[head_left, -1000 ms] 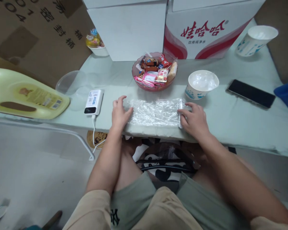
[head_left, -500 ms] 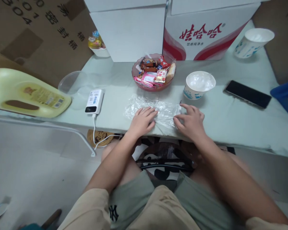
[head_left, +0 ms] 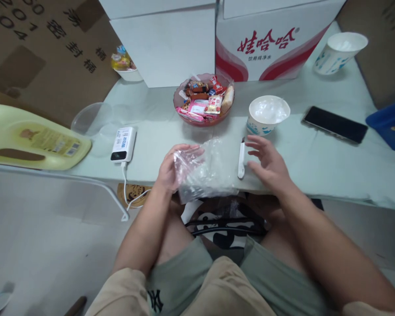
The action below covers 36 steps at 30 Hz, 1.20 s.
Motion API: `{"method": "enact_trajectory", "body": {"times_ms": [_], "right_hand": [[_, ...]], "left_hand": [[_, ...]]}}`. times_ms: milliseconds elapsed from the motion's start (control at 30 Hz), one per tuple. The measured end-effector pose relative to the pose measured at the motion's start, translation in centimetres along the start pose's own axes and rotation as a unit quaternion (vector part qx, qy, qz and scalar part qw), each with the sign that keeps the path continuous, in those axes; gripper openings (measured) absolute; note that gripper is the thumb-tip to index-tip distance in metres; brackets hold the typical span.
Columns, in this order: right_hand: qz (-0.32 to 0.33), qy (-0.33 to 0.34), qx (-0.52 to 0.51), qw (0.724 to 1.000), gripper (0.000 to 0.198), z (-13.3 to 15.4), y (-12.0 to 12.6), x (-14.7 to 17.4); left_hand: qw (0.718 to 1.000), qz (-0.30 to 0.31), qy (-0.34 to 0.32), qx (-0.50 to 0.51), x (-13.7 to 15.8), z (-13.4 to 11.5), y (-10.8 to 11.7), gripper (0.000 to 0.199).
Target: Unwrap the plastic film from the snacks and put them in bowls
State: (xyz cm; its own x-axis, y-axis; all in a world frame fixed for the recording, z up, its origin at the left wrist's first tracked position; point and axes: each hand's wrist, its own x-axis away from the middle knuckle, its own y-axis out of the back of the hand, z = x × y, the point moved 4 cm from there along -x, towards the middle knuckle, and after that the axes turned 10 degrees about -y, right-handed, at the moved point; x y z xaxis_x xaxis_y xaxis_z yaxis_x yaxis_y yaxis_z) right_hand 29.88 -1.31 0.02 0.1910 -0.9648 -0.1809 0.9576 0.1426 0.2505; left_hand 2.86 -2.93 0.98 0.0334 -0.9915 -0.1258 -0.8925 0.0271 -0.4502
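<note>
My left hand [head_left: 171, 169] has hold of a crumpled clear plastic bag [head_left: 206, 171], its fingers showing through the film. The bag is lifted over the table's front edge. A small white utility knife [head_left: 241, 159] lies upright in the view on the table, to the right of the bag. Just right of the knife is my right hand [head_left: 266, 162], with its fingers spread and nothing in them. A paper cup [head_left: 261, 127] with clear plastic inside stands behind the right hand.
A pink bowl [head_left: 206, 120] of wrapped snacks sits mid-table before a white box [head_left: 263, 48]. On the left are a power bank [head_left: 123, 144], a clear lid [head_left: 92, 120] and a yellow jug [head_left: 42, 136]. A phone [head_left: 335, 125] and another cup [head_left: 339, 52] are on the right.
My left hand has gathered the plastic bag up off the table and moved left. My right hand has opened away from the utility knife, which now lies uncovered. The view shifted slightly.
</note>
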Motion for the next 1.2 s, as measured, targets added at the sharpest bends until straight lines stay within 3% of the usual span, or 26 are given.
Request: {"method": "enact_trajectory", "body": {"times_ms": [100,167,233,300,400,500,633,767,900,1033,1200], "right_hand": [[0.028,0.04,0.066,0.997,0.077,0.8,-1.5,0.1],[0.048,0.059,0.037,0.996,0.086,1.5,-2.5,0.3],[0.066,0.051,-0.016,0.996,0.081,2.0,-3.3,0.3],[0.077,0.004,-0.048,0.996,0.061,2.2,-3.9,0.3],[0.07,-0.116,-0.085,0.987,0.026,2.0,-4.2,0.2],[0.053,-0.229,-0.177,0.956,0.025,1.5,-4.1,0.1],[0.006,-0.31,-0.245,0.919,0.029,0.5,-3.3,-0.3],[0.007,-0.284,-0.298,0.911,0.053,-0.2,-2.7,-0.7],[0.055,-0.257,-0.208,0.942,0.084,-0.5,-3.2,-0.5],[0.064,-0.214,-0.117,0.968,0.078,-0.3,-3.8,-0.1],[0.035,-0.21,-0.148,0.966,0.084,-0.2,-3.7,-0.3]], "left_hand": [[0.992,-0.008,0.103,0.067,0.1,-0.1,-0.5,0.028],[0.982,-0.005,0.173,0.075,0.3,0.2,-0.9,0.023],[0.976,0.006,0.209,0.064,0.5,0.6,-1.5,0.024],[0.982,0.017,0.187,0.028,0.4,0.8,-1.8,0.033],[0.99,0.035,0.095,-0.1,-0.2,1.1,-1.7,0.046],[0.975,0.067,0.021,-0.212,-0.8,1.8,-1.2,0.05],[0.982,0.057,0.014,-0.181,-1.5,2.9,-0.7,0.047],[0.992,0.032,0.03,-0.119,-1.9,2.6,-0.5,0.037],[0.992,0.074,0.053,-0.085,-2.1,2.3,-0.3,0.036],[0.99,0.083,0.028,-0.107,-2.4,2.5,0.0,0.047],[0.988,0.044,0.003,-0.145,-2.3,2.1,0.1,0.072]]}}
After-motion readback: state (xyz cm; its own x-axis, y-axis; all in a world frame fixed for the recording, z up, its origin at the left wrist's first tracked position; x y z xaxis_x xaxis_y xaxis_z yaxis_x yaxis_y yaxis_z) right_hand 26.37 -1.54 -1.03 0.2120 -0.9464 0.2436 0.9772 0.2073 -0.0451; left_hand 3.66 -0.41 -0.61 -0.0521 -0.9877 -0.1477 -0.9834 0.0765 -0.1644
